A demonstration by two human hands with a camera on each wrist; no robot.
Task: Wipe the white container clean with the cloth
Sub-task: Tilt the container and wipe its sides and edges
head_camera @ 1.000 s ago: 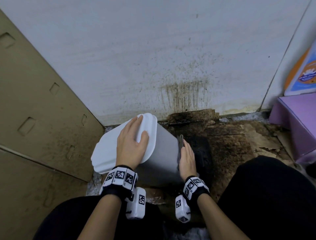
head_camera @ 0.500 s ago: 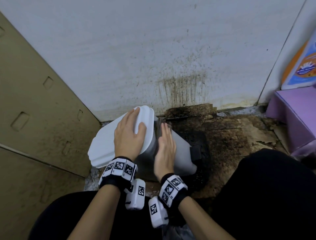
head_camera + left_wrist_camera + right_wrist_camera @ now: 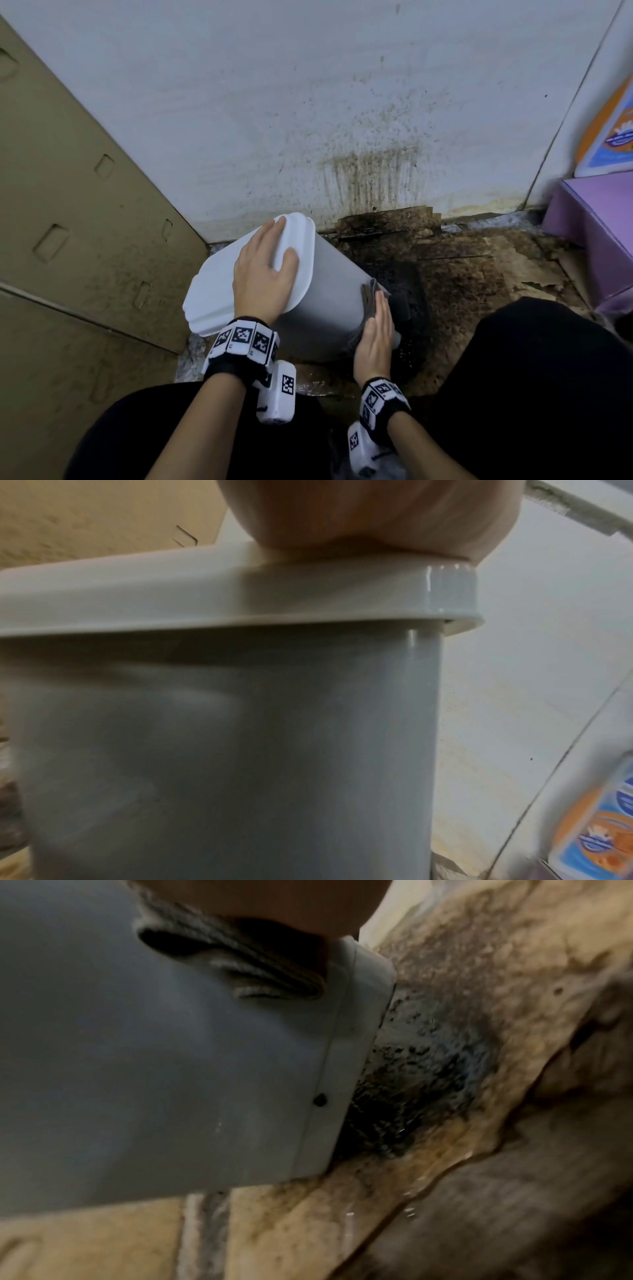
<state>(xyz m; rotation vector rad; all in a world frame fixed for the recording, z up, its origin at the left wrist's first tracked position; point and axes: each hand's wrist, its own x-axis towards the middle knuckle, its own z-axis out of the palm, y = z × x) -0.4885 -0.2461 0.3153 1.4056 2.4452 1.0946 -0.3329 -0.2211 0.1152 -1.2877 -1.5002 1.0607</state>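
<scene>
Head view, frame centre: the left hand (image 3: pixel 265 270) lies flat-fingered on the lid, tilting the white container (image 3: pixel 322 305), the right hand (image 3: pixel 375 334) presses the grey cloth (image 3: pixel 370 298) straight-fingered near its base (a dark speck remains there), so wiping looks unfinished

container (image 3: pixel 329 308) tilted between cardboard (image 3: pixel 85 240) left, box (image 3: pixel 596 233) right, before wall (image 3: pixel 308 102)

The head view looks steeply down on both hands; each wrist view sits close against the white container (image 3: pixel 329 308), which all three share.
</scene>
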